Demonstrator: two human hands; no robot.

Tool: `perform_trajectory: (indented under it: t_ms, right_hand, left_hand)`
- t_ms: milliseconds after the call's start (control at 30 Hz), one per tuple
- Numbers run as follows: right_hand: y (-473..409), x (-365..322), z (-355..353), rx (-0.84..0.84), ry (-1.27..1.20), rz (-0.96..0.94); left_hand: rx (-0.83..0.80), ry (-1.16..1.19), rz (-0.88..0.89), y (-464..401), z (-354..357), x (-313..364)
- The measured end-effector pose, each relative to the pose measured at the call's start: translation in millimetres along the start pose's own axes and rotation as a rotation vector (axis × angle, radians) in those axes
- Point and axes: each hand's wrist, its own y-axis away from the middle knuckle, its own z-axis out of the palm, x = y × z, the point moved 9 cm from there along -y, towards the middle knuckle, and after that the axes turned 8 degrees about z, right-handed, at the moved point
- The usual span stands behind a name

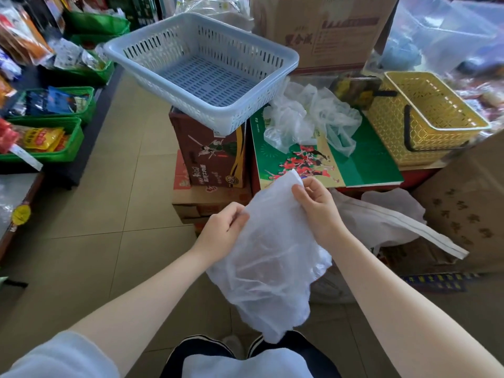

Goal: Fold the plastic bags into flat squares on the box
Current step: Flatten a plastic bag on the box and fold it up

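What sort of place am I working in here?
Most likely a small grocery shop or its stock corner: green bins of packaged snacks line the left side, printed cardboard cartons are stacked ahead, and a yellow shopping basket sits at right.

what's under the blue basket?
The blue basket sits tilted on a brown printed carton, which tops more stacked cartons. The carton's top face is hidden by the basket.

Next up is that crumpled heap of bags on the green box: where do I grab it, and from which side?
Probably the loose tail of the crumpled bags that trails toward you across the green box. Come from above on the near side; the yellow basket crowds the right.
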Motion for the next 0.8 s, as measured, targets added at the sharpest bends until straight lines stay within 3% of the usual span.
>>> perform_trajectory:
  t_ms: [100, 167, 233, 300, 367, 467, 533, 667, 800]
  right_hand:
    - [0.6, -6.2, -15.6, 0.082, 0.194, -0.062]
    - [1.8, -9.6, -23.0, 0.144, 0.306, -0.111]
    - [3.2, -9.0, -24.6, 0.174, 0.377, -0.137]
    - [5.9, -7.1, -17.9, 0.154, 0.47, -0.148]
    - [9.6, -5.0, -2.7, 0.054, 0.567, -0.15]
    - [16.9, 0.7, 21.7, -0.135, 0.611, -0.116]
    - [18.8, -0.6, 26.8, -0.159, 0.64, -0.129]
    - [17.5, 0.4, 10.6, -0.145, 0.742, -0.15]
    - [18.5, 35.5, -6.4, -0.315, 1.155, -0.065]
  left_hand:
    - [-0.018, -0.117, 0.083, 1.4, -5.9, -3.7]
    - [-0.147, -0.353, 0.088, 4.5, -3.0, -16.4]
    - [-0.35, -0.656, -0.031, 11.5, 4.7, -37.1]
    - [-0.468, -0.788, -0.179, 17.6, 7.6, -51.5]
    - [-0.403, -0.697, -0.138, 12.7, 11.0, -37.3]
    - [-0.251, -0.3, 0.037, -9.0, 20.5, 12.5]
    - [-0.239, -0.137, 0.067, -22.8, 27.3, 30.7]
    - [-0.152, -0.121, 0.164, -26.9, 22.1, 37.7]
    - [0.084, -0.172, 0.062, -21.8, -9.1, 13.8]
